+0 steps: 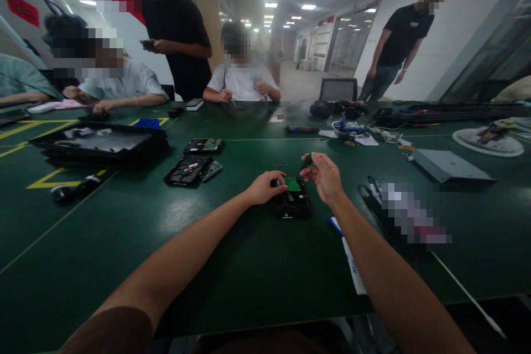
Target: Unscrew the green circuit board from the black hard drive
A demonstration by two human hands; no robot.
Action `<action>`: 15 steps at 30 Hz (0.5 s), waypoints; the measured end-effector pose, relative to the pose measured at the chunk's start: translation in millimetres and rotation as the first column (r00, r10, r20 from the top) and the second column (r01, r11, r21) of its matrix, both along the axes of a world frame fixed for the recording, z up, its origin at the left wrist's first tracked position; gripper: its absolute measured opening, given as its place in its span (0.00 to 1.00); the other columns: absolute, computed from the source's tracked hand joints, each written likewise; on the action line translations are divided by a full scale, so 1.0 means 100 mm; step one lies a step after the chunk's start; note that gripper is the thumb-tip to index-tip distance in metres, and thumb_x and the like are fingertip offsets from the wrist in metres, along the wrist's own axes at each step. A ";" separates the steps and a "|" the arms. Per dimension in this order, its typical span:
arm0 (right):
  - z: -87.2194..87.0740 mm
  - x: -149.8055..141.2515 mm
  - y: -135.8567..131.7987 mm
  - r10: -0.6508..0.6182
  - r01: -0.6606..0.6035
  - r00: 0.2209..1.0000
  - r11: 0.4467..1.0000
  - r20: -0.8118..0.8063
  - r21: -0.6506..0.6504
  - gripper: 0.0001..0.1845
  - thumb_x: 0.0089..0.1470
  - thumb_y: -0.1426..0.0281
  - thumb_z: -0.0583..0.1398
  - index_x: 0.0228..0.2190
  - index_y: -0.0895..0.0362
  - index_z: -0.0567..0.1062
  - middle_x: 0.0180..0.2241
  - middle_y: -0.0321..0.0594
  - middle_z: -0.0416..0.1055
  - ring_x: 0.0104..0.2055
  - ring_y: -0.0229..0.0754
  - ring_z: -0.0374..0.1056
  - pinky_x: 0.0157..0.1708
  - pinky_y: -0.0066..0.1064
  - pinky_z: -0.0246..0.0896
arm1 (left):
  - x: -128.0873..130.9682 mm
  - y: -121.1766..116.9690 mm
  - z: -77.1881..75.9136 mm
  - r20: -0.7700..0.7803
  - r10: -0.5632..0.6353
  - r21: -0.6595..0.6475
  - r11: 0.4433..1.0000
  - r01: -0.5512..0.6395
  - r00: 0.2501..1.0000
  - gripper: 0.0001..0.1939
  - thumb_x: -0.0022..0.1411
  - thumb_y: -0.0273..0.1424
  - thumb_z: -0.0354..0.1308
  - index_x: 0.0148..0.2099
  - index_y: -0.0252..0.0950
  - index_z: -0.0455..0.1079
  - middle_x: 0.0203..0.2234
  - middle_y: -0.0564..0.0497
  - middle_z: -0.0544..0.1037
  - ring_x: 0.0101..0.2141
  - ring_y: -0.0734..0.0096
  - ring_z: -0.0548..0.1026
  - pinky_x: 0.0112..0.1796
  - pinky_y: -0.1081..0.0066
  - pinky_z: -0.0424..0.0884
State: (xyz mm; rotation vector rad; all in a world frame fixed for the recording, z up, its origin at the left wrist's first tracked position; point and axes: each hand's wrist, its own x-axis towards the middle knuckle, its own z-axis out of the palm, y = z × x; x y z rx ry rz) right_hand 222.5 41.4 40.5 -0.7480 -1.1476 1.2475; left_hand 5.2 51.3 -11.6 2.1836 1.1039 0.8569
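Black trays [155,142] at left, grey box [452,165] and round white grille [498,149] at right

Short dark brown left sleeve [118,329]

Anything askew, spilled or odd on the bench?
Two minor things. Left of the hands, a loose circuit board sits at a slant beside a black box, out of line with it. Tiny specks, maybe screws, lie scattered just beyond the drive at the left hand. I see no spill.
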 end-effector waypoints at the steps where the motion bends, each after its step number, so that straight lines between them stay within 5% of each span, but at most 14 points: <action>1: 0.00 0.00 0.00 0.001 -0.001 1.000 1.000 -0.007 -0.004 0.19 0.53 0.52 0.66 0.38 0.52 0.74 0.40 0.37 0.78 0.27 0.36 0.74 0.21 0.27 0.64 | 0.00 0.00 0.01 0.000 -0.003 0.004 1.000 0.003 1.000 0.07 0.62 0.36 0.63 0.38 0.39 0.74 0.54 0.46 0.77 0.55 0.58 0.74 0.58 0.57 0.64; 6: 0.00 0.00 -0.01 0.037 -0.039 0.999 0.999 -0.037 -0.029 0.20 0.55 0.49 0.63 0.38 0.52 0.70 0.40 0.39 0.80 0.27 0.39 0.75 0.24 0.30 0.68 | 0.00 -0.02 0.04 -0.011 -0.003 -0.010 1.000 0.003 1.000 0.07 0.62 0.36 0.63 0.39 0.39 0.74 0.55 0.46 0.76 0.56 0.57 0.73 0.58 0.56 0.65; 12: 0.00 0.01 -0.01 0.023 -0.023 1.000 1.000 -0.001 0.012 0.18 0.57 0.53 0.62 0.42 0.51 0.75 0.37 0.36 0.78 0.22 0.33 0.67 0.17 0.25 0.54 | 0.00 -0.01 0.02 -0.009 -0.002 -0.005 1.000 0.002 1.000 0.07 0.63 0.36 0.63 0.38 0.39 0.74 0.54 0.46 0.77 0.55 0.57 0.74 0.58 0.56 0.64; 15: 0.00 0.01 -0.01 0.020 -0.021 0.999 1.000 0.037 0.006 0.17 0.57 0.53 0.64 0.41 0.52 0.78 0.27 0.33 0.73 0.21 0.32 0.64 0.17 0.24 0.52 | 0.01 -0.01 0.02 -0.007 -0.003 -0.004 1.000 0.003 1.000 0.06 0.63 0.36 0.63 0.38 0.39 0.74 0.54 0.46 0.77 0.55 0.57 0.73 0.58 0.56 0.64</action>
